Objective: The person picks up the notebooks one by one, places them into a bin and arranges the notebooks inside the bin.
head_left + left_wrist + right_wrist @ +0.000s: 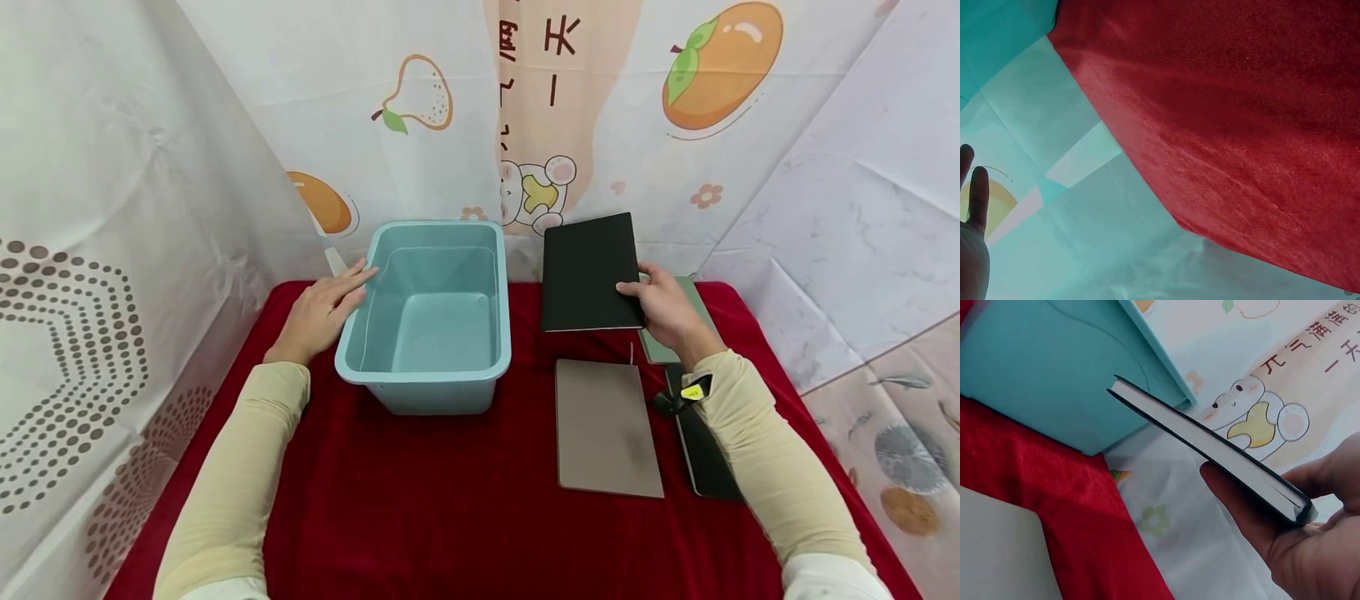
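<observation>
My right hand [667, 310] grips a black notebook [588, 275] by its right edge, thumb on top, and holds it raised above the table. In the right wrist view the notebook's white page edges [1210, 439] show, with fingers beneath the cover. A light blue plastic bin [420, 377] stands to the left, its visible inside holding nothing. At its left rim is my left hand [315, 317], with fingers extended against the side. The left wrist view catches only part of that hand [974, 250].
A grey-brown notebook [607, 429] lies on the red cloth [450, 508]. To its right are a green notebook [657, 350], partly covered by my right hand, and a dark notebook [701, 454], partly under my forearm. Printed curtains [330, 108] stand behind and at both sides.
</observation>
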Demonstrator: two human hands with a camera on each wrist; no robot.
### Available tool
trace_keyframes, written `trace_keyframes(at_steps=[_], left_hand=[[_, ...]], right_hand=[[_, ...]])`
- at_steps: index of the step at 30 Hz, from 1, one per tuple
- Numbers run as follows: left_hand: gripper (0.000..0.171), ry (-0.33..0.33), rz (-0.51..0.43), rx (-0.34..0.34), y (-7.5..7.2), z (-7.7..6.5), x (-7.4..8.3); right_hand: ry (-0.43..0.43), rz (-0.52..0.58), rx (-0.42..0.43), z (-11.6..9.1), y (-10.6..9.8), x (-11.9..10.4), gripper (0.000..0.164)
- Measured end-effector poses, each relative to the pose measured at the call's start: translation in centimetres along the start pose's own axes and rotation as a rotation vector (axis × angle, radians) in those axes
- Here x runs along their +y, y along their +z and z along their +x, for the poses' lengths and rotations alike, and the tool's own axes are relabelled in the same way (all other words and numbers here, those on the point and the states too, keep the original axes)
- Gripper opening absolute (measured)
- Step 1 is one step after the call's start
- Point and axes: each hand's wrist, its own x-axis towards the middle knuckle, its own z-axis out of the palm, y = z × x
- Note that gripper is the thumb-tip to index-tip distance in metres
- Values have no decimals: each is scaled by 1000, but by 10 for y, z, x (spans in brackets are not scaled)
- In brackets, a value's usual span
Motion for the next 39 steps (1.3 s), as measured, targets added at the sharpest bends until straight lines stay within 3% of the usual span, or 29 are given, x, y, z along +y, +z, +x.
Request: trace_keyframes(at_steps=[12,17,30,39], left_hand=[[46,-11,8,-6,-1,0,3],[46,-17,10,-7,-1,0,2],[45,-10,14,-6,-1,1,1],[46,35,53,-3,-2,1,1]], right_hand=[[0,97,-27,-8,14,-20,56],[-26,77,-31,-10,18,-27,52],[-31,50,-68,-15,27,-44,58],[-25,42,-72,-17,35,-55,58]])
